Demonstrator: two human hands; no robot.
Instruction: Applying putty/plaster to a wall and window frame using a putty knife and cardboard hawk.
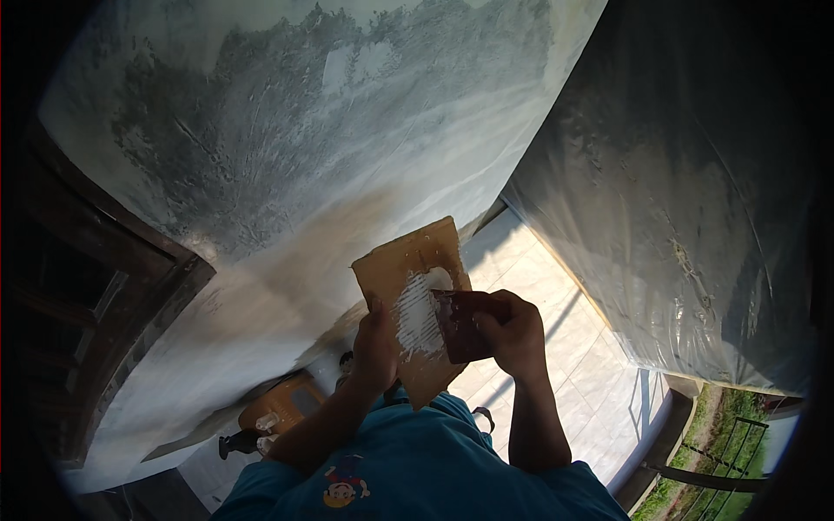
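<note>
My left hand [375,346] grips the left edge of a flat brown board [401,259], its fingers partly hidden behind it. White putty [419,319], marked with ridged streaks, lies on the middle of the board. In my right hand [519,337] is a dark reddish putty scraper [466,328], its edge against the right side of the putty. The board is tilted in front of my chest. Ahead rises a wall [261,122] with rough grey patches and paler smooth areas.
Clear plastic sheeting [660,208] hangs on the right. Pale floor tiles [556,339] run below it. A dark wooden frame [148,252] stands at the left. An orange-brown object [282,404] sits on the lower left. Grass and a metal railing [734,447] show at the lower right.
</note>
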